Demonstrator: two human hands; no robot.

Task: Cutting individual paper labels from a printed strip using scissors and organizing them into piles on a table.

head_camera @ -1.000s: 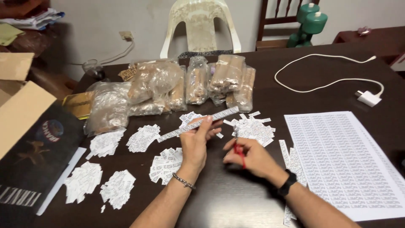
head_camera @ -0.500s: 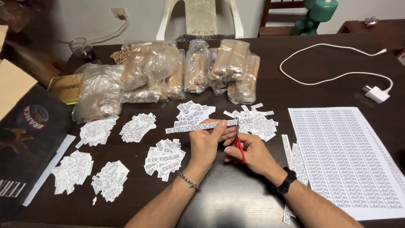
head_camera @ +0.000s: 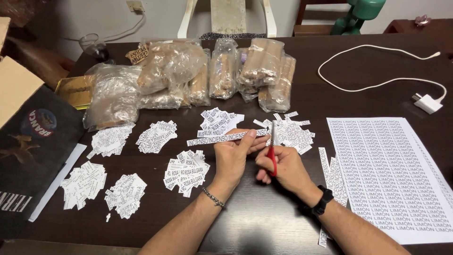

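Pinching a long printed paper strip (head_camera: 222, 138) between thumb and fingertips, the left hand (head_camera: 233, 156) holds it level just above the dark table (head_camera: 245, 212), its free end reaching leftward. Beside it, the right hand (head_camera: 283, 167) has its fingers curled through the red handles of small scissors (head_camera: 272, 148), whose blades point upward and meet the strip's right end; whether they are closed cannot be told. Small heaps of cut labels (head_camera: 186, 171) lie around both hands. To the right rests a full printed sheet (head_camera: 391, 174); behind, clear bags of brown sticks (head_camera: 222, 75) stand in a row, with a white charger cable (head_camera: 377, 82) nearby.
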